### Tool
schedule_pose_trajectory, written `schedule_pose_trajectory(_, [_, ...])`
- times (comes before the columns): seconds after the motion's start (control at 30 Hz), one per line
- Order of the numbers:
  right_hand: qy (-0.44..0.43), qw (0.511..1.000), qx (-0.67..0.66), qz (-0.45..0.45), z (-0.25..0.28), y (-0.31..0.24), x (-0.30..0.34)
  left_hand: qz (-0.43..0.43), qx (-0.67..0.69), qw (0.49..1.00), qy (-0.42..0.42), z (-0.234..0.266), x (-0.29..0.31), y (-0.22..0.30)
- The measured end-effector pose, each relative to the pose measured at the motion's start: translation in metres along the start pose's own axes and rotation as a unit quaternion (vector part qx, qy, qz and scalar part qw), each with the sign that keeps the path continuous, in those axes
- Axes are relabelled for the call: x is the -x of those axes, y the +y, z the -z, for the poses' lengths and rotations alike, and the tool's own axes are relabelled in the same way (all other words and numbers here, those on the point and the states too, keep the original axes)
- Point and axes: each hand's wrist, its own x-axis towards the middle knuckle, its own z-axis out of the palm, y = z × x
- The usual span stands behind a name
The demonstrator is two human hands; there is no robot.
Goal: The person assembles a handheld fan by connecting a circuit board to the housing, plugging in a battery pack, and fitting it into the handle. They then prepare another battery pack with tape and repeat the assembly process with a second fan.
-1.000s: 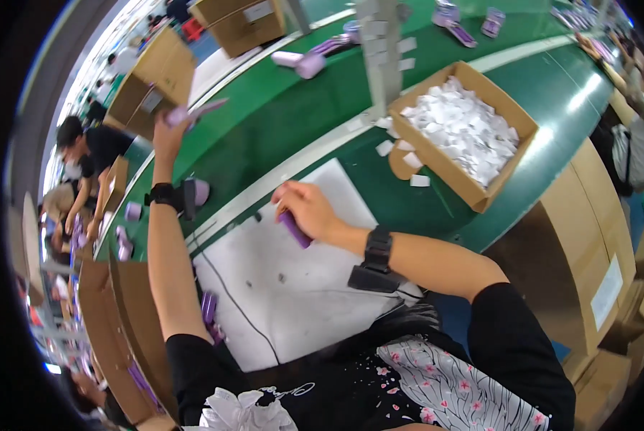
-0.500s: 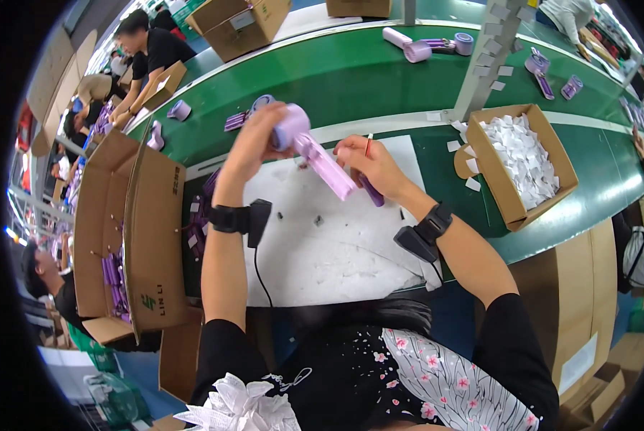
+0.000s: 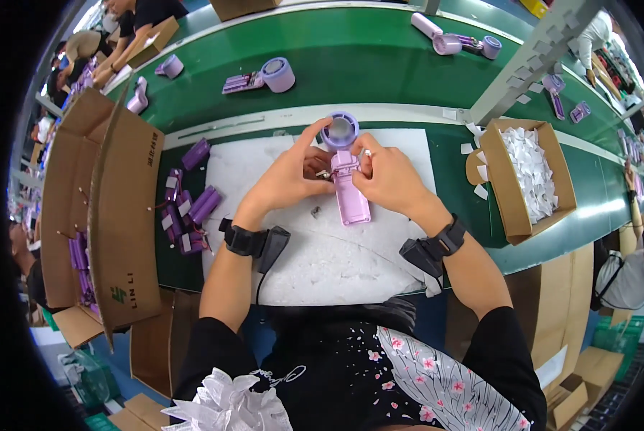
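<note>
A lilac handheld fan (image 3: 352,197) lies over the white foam sheet (image 3: 304,262), its round head pointing away from me and its hollow handle opened up toward me. My left hand (image 3: 286,176) is closed around the left side of the fan's neck, forefinger on the rim of the head. Thin wires show by its thumb. My right hand (image 3: 394,179) is closed at the right of the neck, fingers curled. A small white tip (image 3: 367,153) sticks up at its forefinger; the purple battery seen there earlier is hidden by the hand.
Purple batteries (image 3: 206,204) lie left of the foam, beside a tall carton (image 3: 132,215). At right stands a box of white paper squares (image 3: 529,172). Beyond, a green conveyor (image 3: 358,65) carries more fan parts (image 3: 277,75); a post (image 3: 526,61) rises at right.
The fan has come down from a raised, tilted hold to the foam, its handle now toward me. Both hands have closed in around its neck. My view has shifted slightly.
</note>
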Motion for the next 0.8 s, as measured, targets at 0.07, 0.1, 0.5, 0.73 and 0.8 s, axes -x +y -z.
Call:
schedule_pose_trajectory(0.07, [0.026,0.998,0.015,0.047,-0.003,0.002,0.002,0.006,-0.003,1.0,-0.002,0.001,0.001,0.004])
schedule_pose_trajectory(0.1, [0.062,0.993,0.026,0.098,-0.004,0.002,0.003,0.009,-0.016,1.0,-0.008,0.002,0.0,0.006])
schedule_pose_trajectory(0.5, [0.064,0.986,0.04,0.148,-0.003,-0.004,0.008,-0.034,-0.098,0.993,-0.047,0.001,-0.008,-0.002])
schedule_pose_trajectory(0.73, [0.053,0.994,0.022,0.097,-0.007,-0.009,0.009,-0.034,-0.069,0.996,-0.043,0.0,-0.007,-0.002])
schedule_pose_trajectory(0.8, [0.053,0.995,0.017,0.086,-0.008,-0.011,0.009,-0.017,-0.043,0.998,-0.038,-0.001,-0.006,-0.001])
